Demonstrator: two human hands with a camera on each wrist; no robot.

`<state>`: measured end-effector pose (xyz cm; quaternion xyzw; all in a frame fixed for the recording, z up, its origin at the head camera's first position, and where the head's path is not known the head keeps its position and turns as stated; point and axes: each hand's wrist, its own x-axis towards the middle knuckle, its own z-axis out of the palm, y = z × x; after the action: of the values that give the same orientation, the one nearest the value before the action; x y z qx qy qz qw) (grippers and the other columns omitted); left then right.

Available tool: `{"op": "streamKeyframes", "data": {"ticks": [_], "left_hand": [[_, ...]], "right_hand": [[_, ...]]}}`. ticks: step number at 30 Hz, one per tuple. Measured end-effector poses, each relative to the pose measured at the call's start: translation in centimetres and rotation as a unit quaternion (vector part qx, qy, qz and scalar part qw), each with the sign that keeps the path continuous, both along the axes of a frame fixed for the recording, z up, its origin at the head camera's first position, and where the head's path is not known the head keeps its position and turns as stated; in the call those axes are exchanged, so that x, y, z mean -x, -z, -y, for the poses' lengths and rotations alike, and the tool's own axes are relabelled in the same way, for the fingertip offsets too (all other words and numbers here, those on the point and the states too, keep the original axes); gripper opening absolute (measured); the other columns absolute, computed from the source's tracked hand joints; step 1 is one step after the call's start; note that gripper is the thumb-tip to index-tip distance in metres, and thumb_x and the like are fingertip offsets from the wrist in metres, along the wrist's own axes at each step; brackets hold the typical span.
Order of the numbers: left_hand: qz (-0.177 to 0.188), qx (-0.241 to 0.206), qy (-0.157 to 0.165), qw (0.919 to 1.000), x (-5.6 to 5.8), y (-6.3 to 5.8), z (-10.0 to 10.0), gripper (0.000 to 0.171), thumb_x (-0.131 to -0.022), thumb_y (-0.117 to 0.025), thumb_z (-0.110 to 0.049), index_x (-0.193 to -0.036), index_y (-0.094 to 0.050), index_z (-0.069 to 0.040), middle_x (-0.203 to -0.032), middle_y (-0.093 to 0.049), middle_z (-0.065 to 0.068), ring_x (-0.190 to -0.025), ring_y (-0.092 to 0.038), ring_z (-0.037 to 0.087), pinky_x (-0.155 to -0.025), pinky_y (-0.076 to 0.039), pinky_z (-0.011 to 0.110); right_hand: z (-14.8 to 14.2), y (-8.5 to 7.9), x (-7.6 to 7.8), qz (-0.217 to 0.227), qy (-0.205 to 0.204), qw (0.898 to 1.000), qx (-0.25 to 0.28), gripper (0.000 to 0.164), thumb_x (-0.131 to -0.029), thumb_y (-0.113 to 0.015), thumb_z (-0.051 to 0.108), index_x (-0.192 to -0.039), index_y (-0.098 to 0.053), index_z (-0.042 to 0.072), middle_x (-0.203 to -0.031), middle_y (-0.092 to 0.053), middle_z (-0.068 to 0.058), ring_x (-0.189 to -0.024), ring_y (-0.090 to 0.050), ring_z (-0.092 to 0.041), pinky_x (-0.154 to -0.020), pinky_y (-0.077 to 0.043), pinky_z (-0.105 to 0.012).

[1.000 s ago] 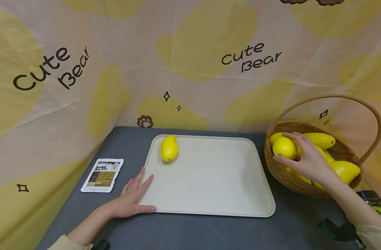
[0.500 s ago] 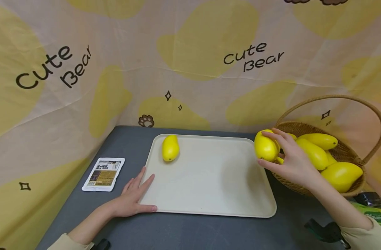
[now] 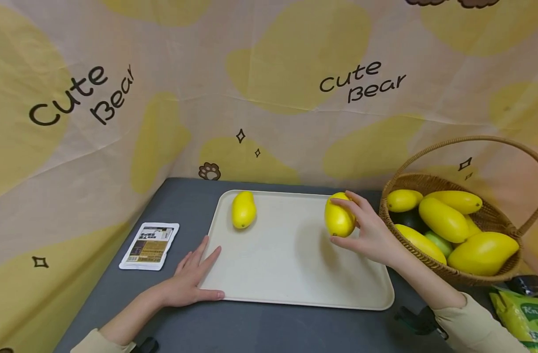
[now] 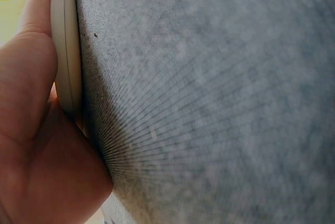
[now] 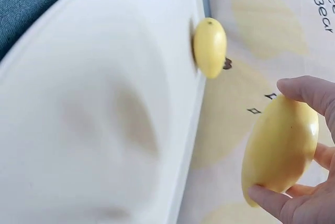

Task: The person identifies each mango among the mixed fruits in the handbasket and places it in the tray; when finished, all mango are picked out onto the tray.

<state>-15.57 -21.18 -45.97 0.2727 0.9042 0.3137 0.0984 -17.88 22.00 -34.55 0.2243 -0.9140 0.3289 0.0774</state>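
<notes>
A yellow mango (image 3: 338,215) hangs above the right part of the white tray (image 3: 273,264), gripped by my right hand (image 3: 376,240) between thumb and fingers. The right wrist view shows that mango (image 5: 280,143) close up, apart from the tray and its shadow. Another mango (image 3: 244,210) lies at the tray's back left. My left hand (image 3: 185,282) rests with spread, straight fingers on the tray's front left corner. In the left wrist view, the thumb lies along the tray edge (image 4: 65,51). To the right stands a wicker basket (image 3: 421,180) of several yellow mangoes (image 3: 485,252).
Within the basket, a dark green fruit (image 3: 407,220) and a lighter green one (image 3: 438,243) show among the mangoes. A white labelled pouch (image 3: 149,245) lies left of the tray. At the lower right is a yellow-green Knorr packet (image 3: 522,318). A patterned cloth (image 3: 277,98) hangs behind.
My right hand has lifted a mango out of the basket and carried it left over the tray. The left hand has stayed on the tray's corner.
</notes>
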Motion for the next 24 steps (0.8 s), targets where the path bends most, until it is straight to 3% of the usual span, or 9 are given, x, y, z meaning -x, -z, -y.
{"op": "streamKeyframes", "data": {"ticks": [3, 8, 12, 24], "left_hand": [[-0.003, 0.003, -0.005, 1.0, 0.0, 0.2, 0.0, 0.101, -0.081, -0.072, -0.055, -0.154, -0.024, -0.004, -0.158, 0.01, 0.026, -0.138, -0.008, 0.05, -0.103, 0.0, 0.066], [0.01, 0.032, -0.019, 0.9992, 0.2, 0.3, 0.1, 0.106, -0.079, -0.069, -0.063, -0.155, -0.022, -0.007, -0.16, 0.012, 0.021, -0.143, -0.006, 0.043, -0.107, 0.0, 0.062], [0.017, 0.035, -0.024, 0.9989, 0.2, 0.4, 0.1, 0.107, -0.078, -0.068, -0.065, -0.156, -0.021, -0.008, -0.16, 0.012, 0.019, -0.144, -0.005, 0.041, -0.108, 0.001, 0.061], [0.016, 0.033, -0.026, 0.999, 0.3, 0.6, 0.1, 0.108, -0.077, -0.07, -0.065, -0.155, -0.022, -0.008, -0.16, 0.012, 0.019, -0.144, -0.004, 0.04, -0.108, 0.002, 0.06]], "right_hand": [[0.8, 1.2, 0.7, -0.013, -0.006, 1.0, -0.009, 0.076, -0.073, -0.086, 0.017, -0.139, -0.05, 0.013, -0.152, -0.025, -0.024, -0.132, -0.033, -0.044, -0.091, -0.047, -0.056], [2.2, 2.7, 1.5, -0.024, -0.007, 0.999, -0.028, 0.076, -0.07, -0.087, 0.017, -0.137, -0.052, 0.014, -0.15, -0.03, -0.025, -0.132, -0.034, -0.045, -0.097, -0.037, -0.062], [3.2, 3.6, 2.2, -0.021, -0.014, 0.999, -0.031, 0.075, -0.07, -0.087, 0.016, -0.136, -0.053, 0.014, -0.15, -0.03, -0.024, -0.13, -0.037, -0.046, -0.098, -0.036, -0.064], [6.2, 5.5, 4.6, 0.013, -0.045, 0.999, -0.006, 0.072, -0.072, -0.086, 0.013, -0.137, -0.054, 0.013, -0.153, -0.024, -0.024, -0.137, -0.027, -0.045, -0.102, -0.033, -0.064]]}}
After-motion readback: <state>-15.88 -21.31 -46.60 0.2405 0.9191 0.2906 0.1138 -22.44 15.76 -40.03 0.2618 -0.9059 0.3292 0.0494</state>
